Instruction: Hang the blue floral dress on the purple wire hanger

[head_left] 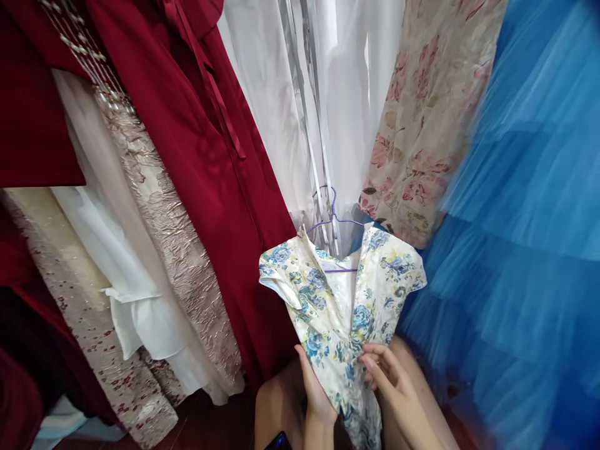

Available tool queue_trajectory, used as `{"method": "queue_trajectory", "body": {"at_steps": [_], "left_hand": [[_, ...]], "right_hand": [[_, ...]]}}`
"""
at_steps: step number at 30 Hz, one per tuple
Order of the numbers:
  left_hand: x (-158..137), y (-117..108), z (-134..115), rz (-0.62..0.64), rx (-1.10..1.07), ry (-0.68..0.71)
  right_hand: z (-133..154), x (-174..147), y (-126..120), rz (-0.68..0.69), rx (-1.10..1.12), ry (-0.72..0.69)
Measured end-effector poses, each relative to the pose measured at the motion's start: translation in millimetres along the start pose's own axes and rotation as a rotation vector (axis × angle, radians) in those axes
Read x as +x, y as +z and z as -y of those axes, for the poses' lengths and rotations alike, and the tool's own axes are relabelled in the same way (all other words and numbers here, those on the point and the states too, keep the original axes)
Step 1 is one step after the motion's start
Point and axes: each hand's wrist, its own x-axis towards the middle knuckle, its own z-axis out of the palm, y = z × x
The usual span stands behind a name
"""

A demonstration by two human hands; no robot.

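A white dress [323,294] with blue and yellow flowers, cap sleeves and a deep V neckline hangs on a thin purple hanger [334,215]. My left hand [319,390] holds the dress at its left side near the waist, with part of the fingers hidden by the cloth. On the other side, my right hand [391,381] has its fingers bent and its fingertips pinching the front of the dress just below the point of the V. The lower part of the dress falls between my knees.
Dark red garments [187,144], a pink brocade garment [187,262] and a white one [140,312] hang at left. White cloth [262,81] with silvery ribbons is behind the hanger. A floral garment [412,144] and a tiered blue tulle dress [510,262] hang at right. A dark phone-like object [279,441] shows at the bottom edge.
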Motion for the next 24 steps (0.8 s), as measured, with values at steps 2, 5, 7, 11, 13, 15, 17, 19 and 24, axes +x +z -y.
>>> {"method": "queue_trajectory", "body": {"at_steps": [2,5,7,11,13,15,17,19,24], "left_hand": [[-6.1,-7.2,-1.6,0.046,-0.015,-0.066],[-12.3,-10.7,-7.6,0.113,0.149,-0.074],[-15.0,-9.6,-10.8,0.095,0.270,-0.027],[-15.6,-11.7,-11.6,0.067,0.252,-0.004],[-13.7,-16.2,-11.4,0.062,0.222,0.011],[-12.2,-20.2,-12.1,0.042,0.224,0.024],[-12.5,-21.7,-13.3,0.039,0.236,0.026],[-14.3,-20.0,-14.1,0.061,0.251,0.001],[-15.4,-10.7,-11.3,0.073,0.309,-0.003]], "right_hand": [[3.8,6.1,9.5,0.022,-0.045,-0.038],[15.6,15.5,21.1,0.014,-0.149,-0.105],[22.6,21.1,24.2,0.024,-0.239,-0.122],[24.2,24.6,21.2,0.102,-0.217,-0.145],[21.9,21.8,18.7,0.150,-0.157,-0.133],[20.8,17.7,17.2,0.196,-0.122,-0.103],[21.3,14.3,16.7,0.209,-0.103,-0.079],[22.6,12.4,16.4,0.188,-0.108,-0.071],[25.7,11.5,11.8,0.087,-0.153,-0.118]]}}
